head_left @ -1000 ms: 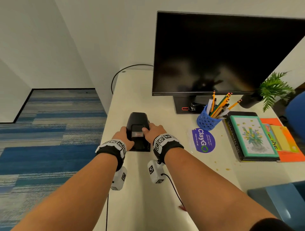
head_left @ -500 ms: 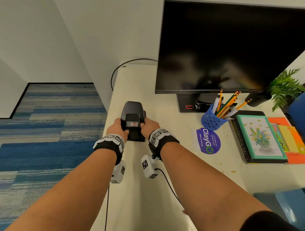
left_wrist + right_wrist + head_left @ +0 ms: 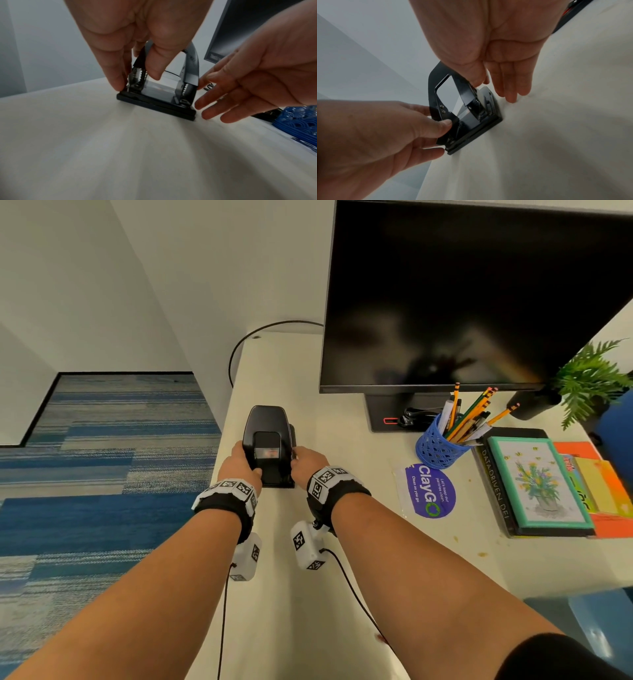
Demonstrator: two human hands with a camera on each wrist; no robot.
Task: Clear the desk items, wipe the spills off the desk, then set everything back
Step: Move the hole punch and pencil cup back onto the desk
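Two hands, left hand and right hand, around one hole punch

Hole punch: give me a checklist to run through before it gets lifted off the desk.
1. Left hand grips the hole punch: ok, thumb and fingers pinch its left side.
2. Right hand grips it: not ok, fingers straight beside the base.
3. Punch base flat on the desk: ok.
4. Pencil cup clear of the punch: ok.
5. Spills wiped: not ok, specks near the books.
6. Set-down spot: cannot tell.
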